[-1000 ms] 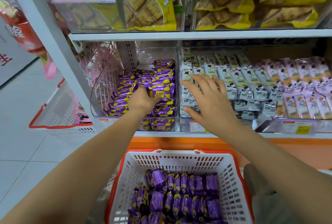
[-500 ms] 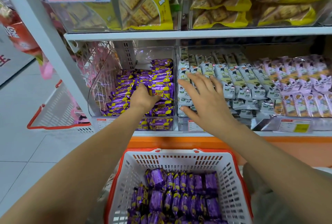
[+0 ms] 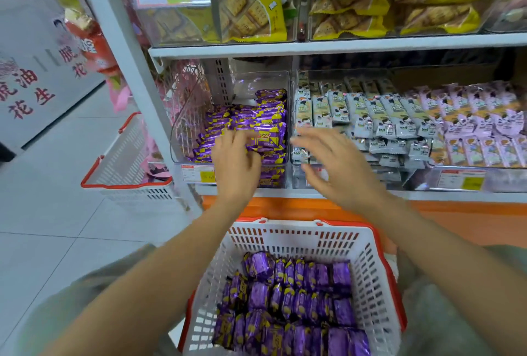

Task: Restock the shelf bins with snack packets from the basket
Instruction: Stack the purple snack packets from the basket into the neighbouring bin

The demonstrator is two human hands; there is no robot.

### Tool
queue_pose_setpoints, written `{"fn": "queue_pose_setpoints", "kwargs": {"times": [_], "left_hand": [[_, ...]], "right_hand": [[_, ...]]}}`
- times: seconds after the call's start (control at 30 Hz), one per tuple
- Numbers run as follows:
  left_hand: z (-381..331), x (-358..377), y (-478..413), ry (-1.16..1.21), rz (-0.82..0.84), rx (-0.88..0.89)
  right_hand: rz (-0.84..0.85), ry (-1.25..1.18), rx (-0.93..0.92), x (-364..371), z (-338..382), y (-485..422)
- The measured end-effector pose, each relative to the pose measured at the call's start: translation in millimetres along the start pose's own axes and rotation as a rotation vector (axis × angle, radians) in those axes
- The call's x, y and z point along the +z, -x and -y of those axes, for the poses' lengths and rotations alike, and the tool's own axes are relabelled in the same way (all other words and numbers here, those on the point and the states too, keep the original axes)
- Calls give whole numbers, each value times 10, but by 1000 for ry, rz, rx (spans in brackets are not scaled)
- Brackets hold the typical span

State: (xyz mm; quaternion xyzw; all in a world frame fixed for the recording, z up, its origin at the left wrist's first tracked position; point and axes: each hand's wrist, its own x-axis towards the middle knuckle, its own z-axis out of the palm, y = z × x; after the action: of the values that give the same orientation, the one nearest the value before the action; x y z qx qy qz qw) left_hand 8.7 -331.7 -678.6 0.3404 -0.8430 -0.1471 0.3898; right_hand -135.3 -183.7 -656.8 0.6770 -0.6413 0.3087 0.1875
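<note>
A white basket with a red rim [image 3: 299, 224] sits low in front of me, holding several purple snack packets [image 3: 299, 298]. On the shelf above it, a clear bin [image 3: 256, 79] is partly filled with the same purple and yellow packets [image 3: 248, 124]. My left hand [image 3: 233, 164] reaches into the bin's front, its bent fingers touching the top packets; a firm hold on any packet is not visible. My right hand [image 3: 333, 164] hovers open with spread fingers, blurred, at the divider between this bin and the neighbouring one, holding nothing.
To the right, a bin holds grey packets [image 3: 370, 116] and lilac packets [image 3: 470, 116]. Yellow biscuit bags [image 3: 248, 4] fill the upper shelf behind price tags. A second white basket [image 3: 125, 161] stands on the floor at the left beside the white shelf post [image 3: 119, 56].
My left hand has drawn back from deep among the purple packets to the bin's front. My right hand has moved off the grey packets, toward me. The view has shifted left.
</note>
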Motion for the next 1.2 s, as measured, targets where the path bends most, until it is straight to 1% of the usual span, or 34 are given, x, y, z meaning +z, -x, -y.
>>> {"fn": "queue_pose_setpoints", "kwargs": {"times": [0.03, 0.07, 0.13, 0.17, 0.2, 0.27, 0.33, 0.4, 0.47, 0.53, 0.6, 0.7, 0.8, 0.83, 0.93, 1.07, 1.2], "left_hand": [[-1, 1, 174, 32, -17, 72], [3, 11, 365, 59, 17, 118], [74, 73, 761, 63, 172, 132], [149, 130, 964, 45, 290, 96], [233, 188, 1160, 22, 438, 18], [403, 297, 1520, -58, 761, -163], [555, 386, 1826, -136, 1047, -271], [669, 441, 2072, -205, 1230, -335], [757, 500, 2261, -223, 1318, -373], [828, 585, 2400, -251, 1339, -383], [882, 688, 2507, -307, 1355, -341], [905, 814, 2632, -379, 1420, -219], [873, 885, 2699, -470, 1436, -82], [869, 897, 2705, -498, 1440, -57], [880, 930, 2694, -518, 1462, -58], [905, 961, 2720, -506, 1440, -70], [921, 959, 2755, -491, 1429, -77]], "right_hand": [[17, -55, -48, 25, 70, 88], [67, -86, -80, 69, 136, 197], [236, -82, -82, 210, 226, 456], [355, -73, -48, 295, 252, 596], [502, -67, 11, 374, 273, 735], [812, -42, 162, 545, 280, 1026], [1073, -40, 324, 725, 268, 1312], [1273, -50, 419, 925, 262, 1572], [1419, -69, 481, 1113, 260, 1789], [1490, -74, 528, 1256, 257, 1941], [1520, -78, 585, 1356, 253, 2041], [1590, -132, 646, 1499, 231, 2280], [1697, -117, 780, 1560, 245, 2546], [1724, -104, 799, 1565, 270, 2600], [1811, -32, 755, 1612, 310, 2691], [1702, 13, 763, 1645, 308, 2778], [1609, -49, 815, 1636, 284, 2697]]}}
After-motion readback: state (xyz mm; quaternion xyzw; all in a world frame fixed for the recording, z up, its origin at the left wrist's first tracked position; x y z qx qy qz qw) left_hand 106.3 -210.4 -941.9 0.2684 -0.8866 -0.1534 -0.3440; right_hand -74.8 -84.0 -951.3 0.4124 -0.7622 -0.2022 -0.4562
